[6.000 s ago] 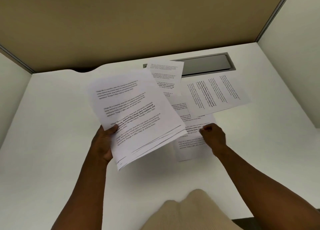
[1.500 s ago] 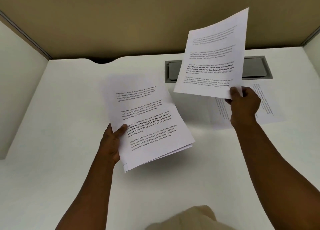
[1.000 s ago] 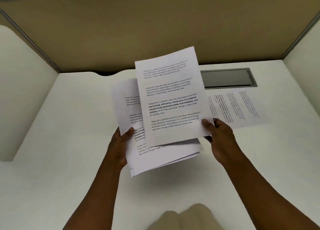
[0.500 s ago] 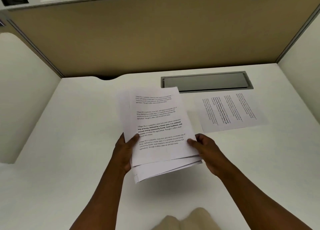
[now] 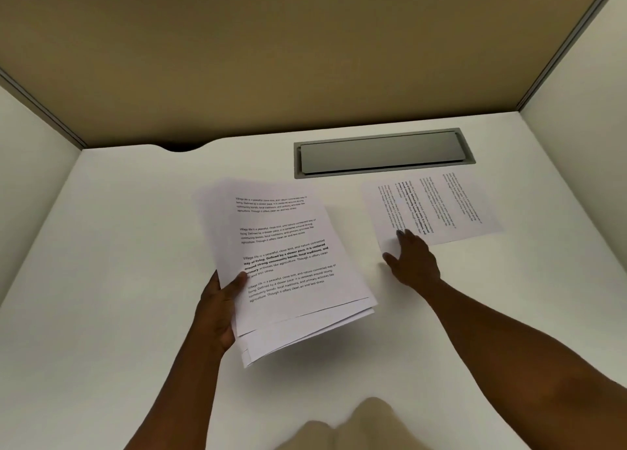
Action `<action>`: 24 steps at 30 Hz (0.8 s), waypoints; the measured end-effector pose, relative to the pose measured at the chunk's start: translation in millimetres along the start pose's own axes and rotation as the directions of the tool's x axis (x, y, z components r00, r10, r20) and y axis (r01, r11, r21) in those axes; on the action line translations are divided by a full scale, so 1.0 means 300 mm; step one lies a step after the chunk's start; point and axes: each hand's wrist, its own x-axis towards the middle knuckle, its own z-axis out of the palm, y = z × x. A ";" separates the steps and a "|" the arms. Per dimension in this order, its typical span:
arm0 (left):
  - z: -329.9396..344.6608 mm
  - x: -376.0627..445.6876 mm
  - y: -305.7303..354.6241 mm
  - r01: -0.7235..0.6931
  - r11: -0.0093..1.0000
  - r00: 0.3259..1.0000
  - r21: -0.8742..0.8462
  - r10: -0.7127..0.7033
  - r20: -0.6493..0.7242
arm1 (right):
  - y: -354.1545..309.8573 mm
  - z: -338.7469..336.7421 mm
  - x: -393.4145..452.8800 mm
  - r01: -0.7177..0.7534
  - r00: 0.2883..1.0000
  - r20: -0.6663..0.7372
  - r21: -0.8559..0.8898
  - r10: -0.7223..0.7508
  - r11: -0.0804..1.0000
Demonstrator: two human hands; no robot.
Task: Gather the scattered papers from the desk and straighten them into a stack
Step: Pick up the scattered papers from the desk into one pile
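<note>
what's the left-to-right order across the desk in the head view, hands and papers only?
left hand → held stack of papers → right hand → last loose sheet lying flat on the desk.

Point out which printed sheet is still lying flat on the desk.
The lone sheet below the grey cable hatch, its text turned sideways, under the right hand. The others sit bundled in the left hand, off the desk.

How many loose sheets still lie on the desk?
1: the sheet lies flat below the grommet, right hand on its corner. None seems hidden.
</note>
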 end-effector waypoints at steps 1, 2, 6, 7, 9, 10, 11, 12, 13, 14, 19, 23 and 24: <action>-0.001 0.004 0.001 0.001 1.000 1.000 0.005 -0.001 0.001 | 0.006 0.006 0.010 0.064 0.997 0.057 -0.115 -0.057 0.991; -0.002 0.007 0.002 -0.001 1.000 1.000 0.010 0.000 0.004 | 0.012 0.013 0.018 0.103 0.991 0.108 -0.185 -0.084 0.977; -0.005 0.018 0.009 -0.008 1.000 1.000 -0.004 0.007 -0.006 | 0.041 0.053 0.008 0.184 0.980 0.128 -0.277 -0.154 0.943; -0.003 0.020 0.012 -0.007 1.000 1.000 -0.006 0.007 -0.010 | 0.053 0.063 -0.003 0.194 0.979 0.110 -0.275 -0.170 0.942; 0.001 0.025 0.017 -0.004 1.000 1.000 -0.007 0.004 -0.011 | 0.088 0.086 -0.033 0.196 0.981 0.062 -0.234 -0.187 0.952; 0.001 0.027 0.017 -0.003 1.000 1.000 -0.008 0.003 -0.009 | 0.107 0.095 -0.055 0.197 0.980 0.027 -0.195 -0.195 0.961; 0.002 0.029 0.017 -0.001 1.000 1.000 -0.010 0.001 -0.005 | 0.125 0.099 -0.080 0.201 0.978 -0.017 -0.158 -0.206 0.967; 0.003 0.030 0.016 0.002 1.000 1.000 -0.011 -0.002 -0.001 | 0.143 0.105 -0.107 0.214 0.972 -0.069 -0.138 -0.225 0.967; 0.004 0.029 0.015 0.005 1.000 1.000 -0.009 -0.005 0.001 | 0.163 0.113 -0.134 0.230 0.962 -0.119 -0.135 -0.247 0.964; 0.006 0.027 0.014 0.005 1.000 1.000 -0.007 -0.005 0.001 | 0.185 0.119 -0.162 0.238 0.951 -0.170 -0.130 -0.258 0.963; 0.018 0.007 0.007 -0.001 1.000 1.000 -0.019 0.001 0.010 | 0.272 0.103 -0.269 0.212 0.916 -0.328 -0.090 -0.230 0.973; 0.028 -0.018 0.004 -0.002 0.999 0.999 -0.047 0.003 0.036 | 0.308 0.047 -0.310 -0.014 0.920 -0.391 0.062 0.037 0.998; 0.028 -0.026 0.003 -0.007 0.999 0.999 -0.047 0.009 0.048 | 0.308 0.035 -0.315 -0.119 0.906 -0.393 0.111 0.154 0.987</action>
